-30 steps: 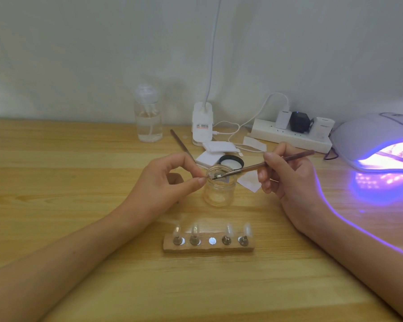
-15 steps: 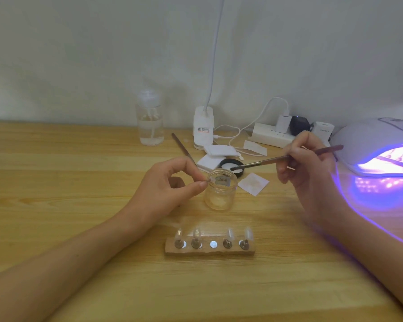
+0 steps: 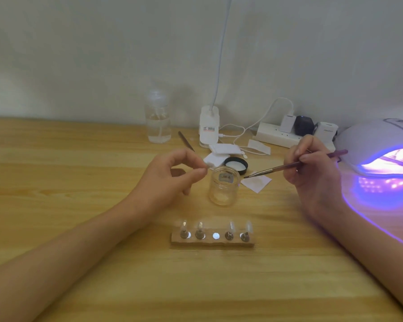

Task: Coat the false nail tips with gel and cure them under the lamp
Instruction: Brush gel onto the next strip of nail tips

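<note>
left hand (image 3: 172, 175) pinches a tiny piece, likely a nail tip (image 3: 205, 168), just left of gel jar (image 3: 224, 185). right hand (image 3: 312, 173) grips brush (image 3: 272, 170). Four nail tips (image 3: 231, 226) stand on near holder (image 3: 213, 243). Probably light, flimsy, slick once coated, so hold by the stem.

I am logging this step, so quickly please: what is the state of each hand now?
Left hand: pinches a tiny pale piece, likely a nail tip.
Right hand: grips the brush.
</note>
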The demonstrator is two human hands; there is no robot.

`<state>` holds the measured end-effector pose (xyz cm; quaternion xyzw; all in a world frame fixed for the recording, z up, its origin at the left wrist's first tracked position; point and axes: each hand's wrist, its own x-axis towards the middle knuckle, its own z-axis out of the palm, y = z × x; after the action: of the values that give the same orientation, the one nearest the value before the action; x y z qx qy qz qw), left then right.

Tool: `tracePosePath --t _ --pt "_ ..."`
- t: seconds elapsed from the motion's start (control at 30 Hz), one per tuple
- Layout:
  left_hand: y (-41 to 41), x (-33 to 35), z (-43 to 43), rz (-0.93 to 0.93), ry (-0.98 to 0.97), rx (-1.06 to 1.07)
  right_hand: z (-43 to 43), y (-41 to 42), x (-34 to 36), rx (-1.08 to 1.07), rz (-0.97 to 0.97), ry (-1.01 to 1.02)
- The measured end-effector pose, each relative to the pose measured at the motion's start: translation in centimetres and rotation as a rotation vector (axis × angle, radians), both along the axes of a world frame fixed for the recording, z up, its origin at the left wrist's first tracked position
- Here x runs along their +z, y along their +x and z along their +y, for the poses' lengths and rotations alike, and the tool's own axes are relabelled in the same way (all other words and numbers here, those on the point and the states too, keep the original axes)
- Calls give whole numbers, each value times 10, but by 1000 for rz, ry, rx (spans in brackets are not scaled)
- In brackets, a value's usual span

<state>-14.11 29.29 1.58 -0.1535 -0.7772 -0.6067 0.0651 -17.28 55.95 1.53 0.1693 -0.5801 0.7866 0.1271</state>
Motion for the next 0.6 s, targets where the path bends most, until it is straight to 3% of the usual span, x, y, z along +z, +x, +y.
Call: tracePosePath --t 0.3,0.6 --pt "30 15 -10 123 -124 -85 -4 1 -5 14 -39 23" --pt "58 -3 0 189 -102 -186 -3 -1 -8 -5 -54 37"
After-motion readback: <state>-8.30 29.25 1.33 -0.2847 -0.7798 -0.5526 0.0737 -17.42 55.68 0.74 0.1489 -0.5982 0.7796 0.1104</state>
